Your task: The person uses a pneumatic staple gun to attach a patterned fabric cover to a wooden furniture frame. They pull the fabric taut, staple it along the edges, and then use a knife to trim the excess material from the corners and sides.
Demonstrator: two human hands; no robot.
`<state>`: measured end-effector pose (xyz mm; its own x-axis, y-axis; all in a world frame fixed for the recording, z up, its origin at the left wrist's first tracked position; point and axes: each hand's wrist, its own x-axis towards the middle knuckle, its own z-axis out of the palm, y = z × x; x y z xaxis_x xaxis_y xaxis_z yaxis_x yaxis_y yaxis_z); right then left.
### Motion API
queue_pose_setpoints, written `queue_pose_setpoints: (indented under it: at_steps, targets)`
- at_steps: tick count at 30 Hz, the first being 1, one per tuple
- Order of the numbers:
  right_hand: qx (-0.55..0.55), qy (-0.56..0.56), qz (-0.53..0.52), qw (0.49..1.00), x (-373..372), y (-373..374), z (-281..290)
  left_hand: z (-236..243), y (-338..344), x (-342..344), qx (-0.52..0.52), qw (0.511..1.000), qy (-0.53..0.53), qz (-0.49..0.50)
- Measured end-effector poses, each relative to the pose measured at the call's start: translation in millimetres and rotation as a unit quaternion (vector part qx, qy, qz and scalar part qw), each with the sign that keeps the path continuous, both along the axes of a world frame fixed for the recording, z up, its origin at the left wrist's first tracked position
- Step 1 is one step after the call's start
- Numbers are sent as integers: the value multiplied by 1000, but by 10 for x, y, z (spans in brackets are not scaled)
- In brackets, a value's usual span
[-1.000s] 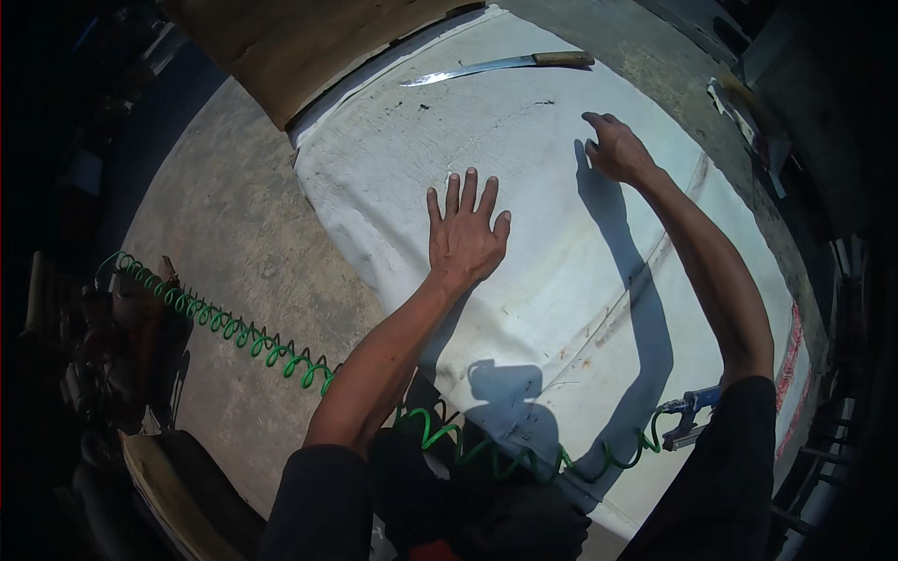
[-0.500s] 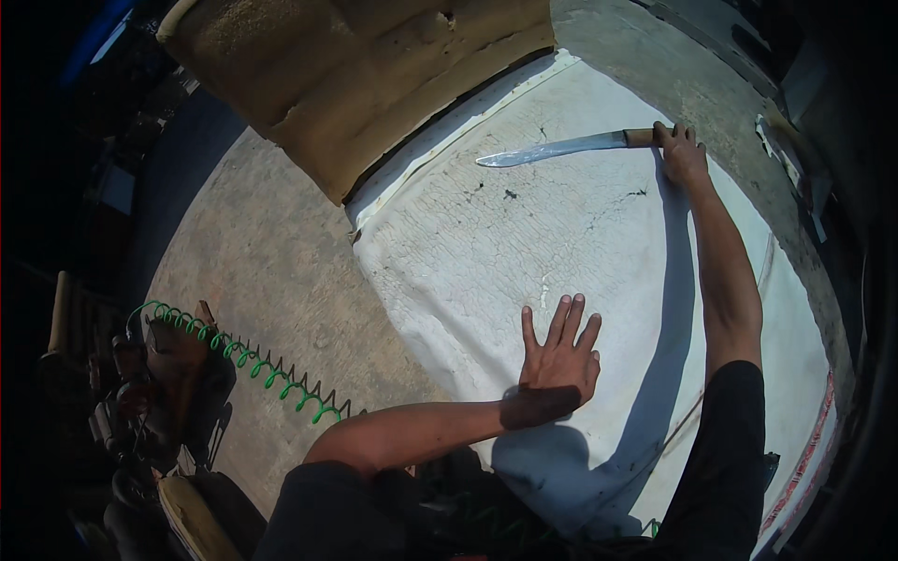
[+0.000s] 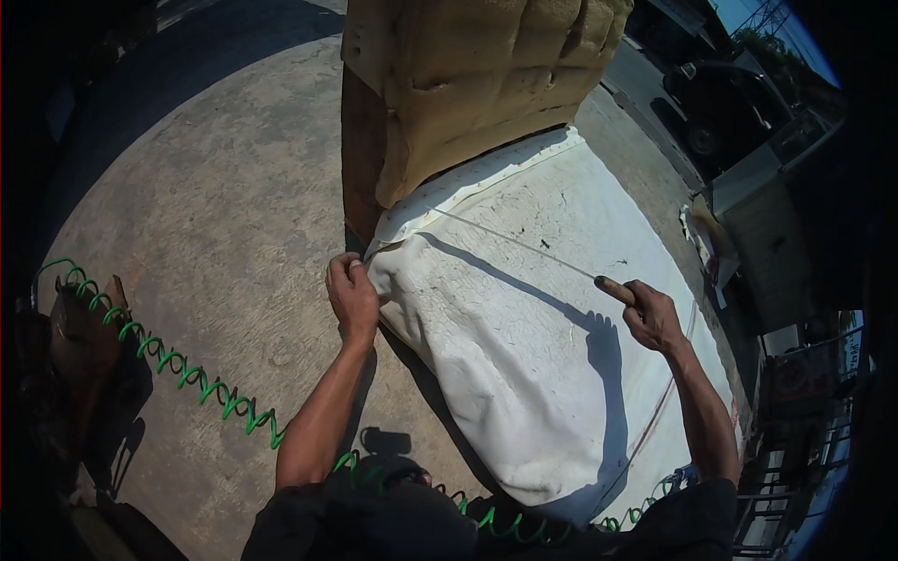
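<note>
In my right hand (image 3: 653, 316) is a long knife (image 3: 613, 289), its wooden handle wrapped by the fingers. The blade, seen nearly edge-on, points left over the white sheet, its tip close to the strip along the foam. My left hand (image 3: 354, 299) is closed at the sheet's left corner, fingers gripping the edge just below the foam block. This white leather-like sheet (image 3: 524, 393) has a cracked surface and bulges in folds beside my left hand. Its far edge is joined to the tan foam-covered block (image 3: 496, 84), which stands upright.
Across the lower left runs a green coiled air hose (image 3: 164, 355), which passes beneath my arms. Rough concrete floor (image 3: 224, 206) lies left of the sheet. A dark vehicle (image 3: 716, 107) stands at the far right, with a pale scrap (image 3: 706, 238) on the ground nearer.
My left hand has gone from lying spread on the sheet to gripping its left corner. The knife has come nearer in my right hand and turned edge-on. The sheet's left side has bunched up.
</note>
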<state>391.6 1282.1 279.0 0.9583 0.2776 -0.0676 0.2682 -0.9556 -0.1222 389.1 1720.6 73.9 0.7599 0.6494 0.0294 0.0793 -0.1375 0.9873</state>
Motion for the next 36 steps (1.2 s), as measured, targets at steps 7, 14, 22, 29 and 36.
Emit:
queue_pose_setpoints:
  at_steps: [7, 14, 22, 29, 36]
  targets:
    - [-20, 62, 126, 990, 59, 1922, 427, -485, 759, 796, -107, 939, 155, -288]
    - [-96, 95, 105, 985, 198, 2300, 330, 240, 855, 518, -19, 968, 103, -230]
    - [-111, 130, 109, 979, 717, 2900, -354, 549, 650, 257, 127, 972, 75, -180]
    - [-137, 157, 132, 969, -193, 2026, -106, 365, 1183, -223, 111, 984, 86, -108]
    - [-111, 184, 65, 974, -730, 1499, 188, 584, 1235, -861, 94, 987, 78, -104]
